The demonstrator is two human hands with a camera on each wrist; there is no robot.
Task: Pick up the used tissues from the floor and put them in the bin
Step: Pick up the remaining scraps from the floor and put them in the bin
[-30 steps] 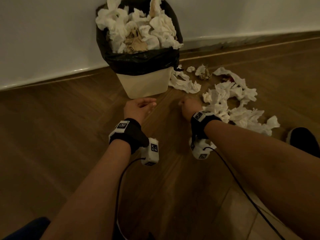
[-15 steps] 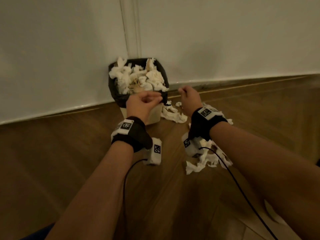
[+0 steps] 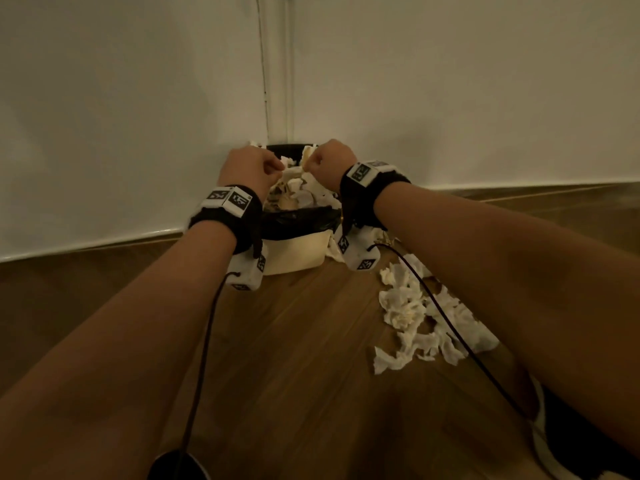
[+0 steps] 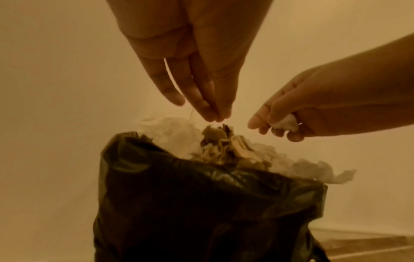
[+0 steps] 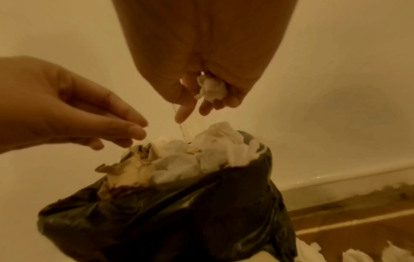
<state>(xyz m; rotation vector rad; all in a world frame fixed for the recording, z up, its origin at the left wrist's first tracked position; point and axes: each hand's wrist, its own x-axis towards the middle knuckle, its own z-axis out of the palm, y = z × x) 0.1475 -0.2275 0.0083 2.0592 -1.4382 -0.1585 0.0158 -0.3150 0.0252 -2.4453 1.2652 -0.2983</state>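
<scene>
Nearest the camera, at roughly 4 o'clock in the head view, a scatter of used tissues (image 3: 426,323) lies on the wooden floor (image 3: 294,358), so collection is judged well short of complete. Beyond them, at 12 o'clock against the white wall (image 3: 138,116), stands the bin (image 3: 298,251) with its black liner (image 3: 298,220), heaped above the rim with tissues, some overhanging. Above the heap, the left hand (image 4: 197,74) hangs with fingers straight and close together, tips pointing down; whether they pinch anything cannot be told. The right hand (image 5: 201,85) is closed around a crumpled tissue (image 5: 211,89), just above the pile and not yet released. Judgement: one deposit is in progress; further trips remain, and the overfull bin risks spillage.
</scene>
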